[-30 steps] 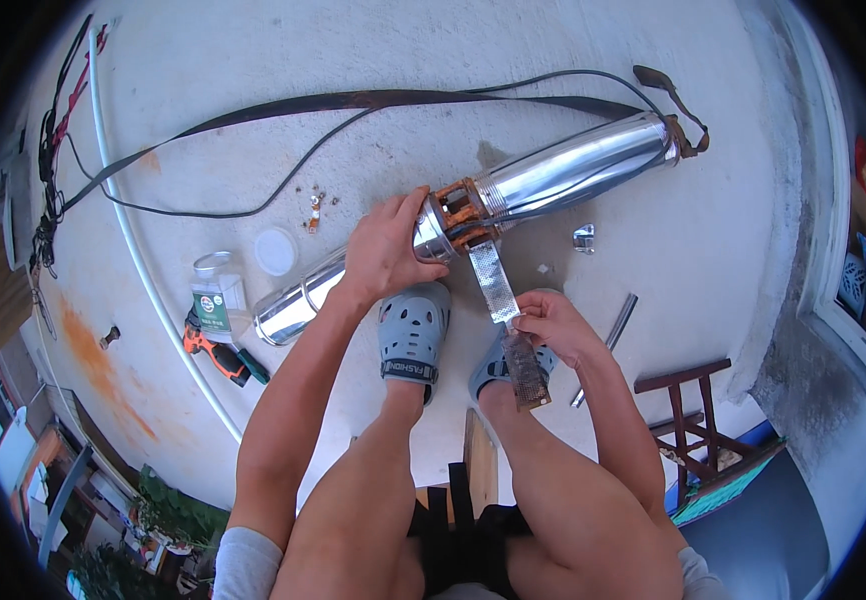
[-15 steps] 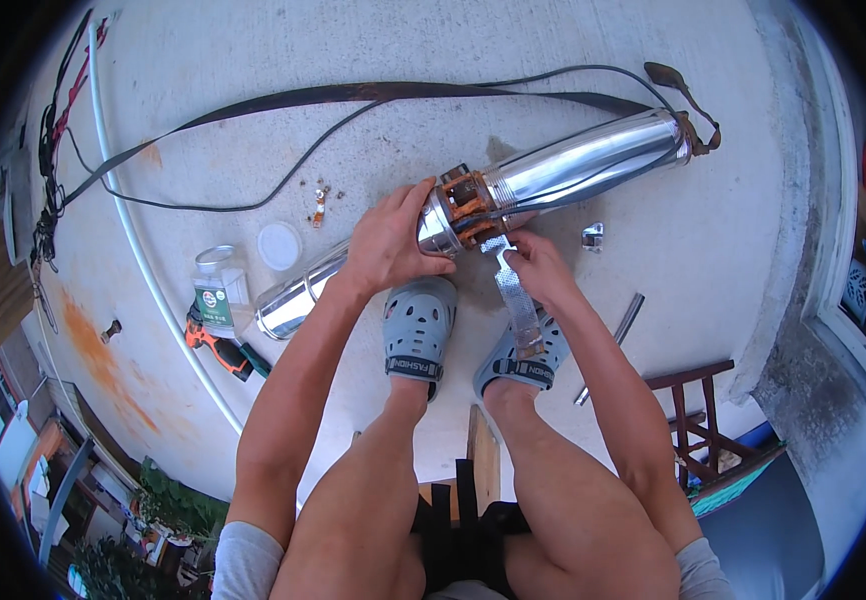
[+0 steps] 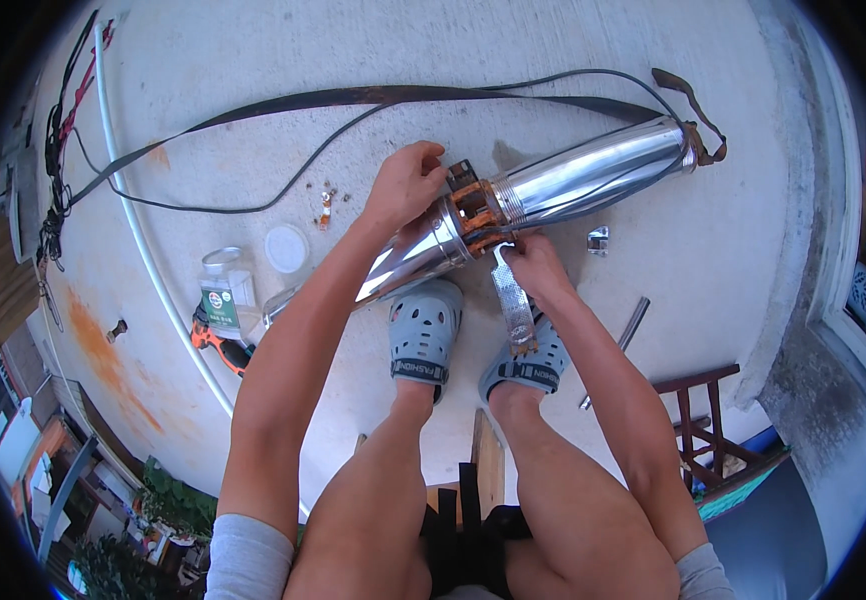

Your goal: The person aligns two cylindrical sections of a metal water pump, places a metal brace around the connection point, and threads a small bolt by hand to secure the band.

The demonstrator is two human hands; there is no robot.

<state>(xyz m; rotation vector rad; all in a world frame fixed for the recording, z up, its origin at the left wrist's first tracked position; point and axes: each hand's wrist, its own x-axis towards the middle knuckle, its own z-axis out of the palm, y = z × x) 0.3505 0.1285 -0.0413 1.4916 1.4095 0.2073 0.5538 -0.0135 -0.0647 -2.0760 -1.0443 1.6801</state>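
A shiny cylindrical submersible pump (image 3: 593, 172) lies slantwise on the concrete in front of me, with a rusty open coupling section (image 3: 475, 208) at its middle. My left hand (image 3: 408, 185) is off the metal, just beyond the pump, its fingers loosely bent and apart beside the dark block (image 3: 462, 173) at the coupling's far side. On the near side my right hand (image 3: 538, 265) has its fingers closed at the upper end of a perforated metal strip (image 3: 513, 300), close under the coupling. The strip hangs down over my right clog; my fingertips are partly hidden.
A black cable (image 3: 333, 146) and a flat dark strap (image 3: 353, 97) run behind the pump. At left are a clear jar (image 3: 228, 290), a white lid (image 3: 287, 248), an orange power tool (image 3: 218, 345) and a white pipe (image 3: 153, 270). A metal bar (image 3: 623, 340) lies at right.
My left hand has let go of the pump's left section and moved up past its far side. My right hand stays at the strip, its fingers now nearer the coupling.
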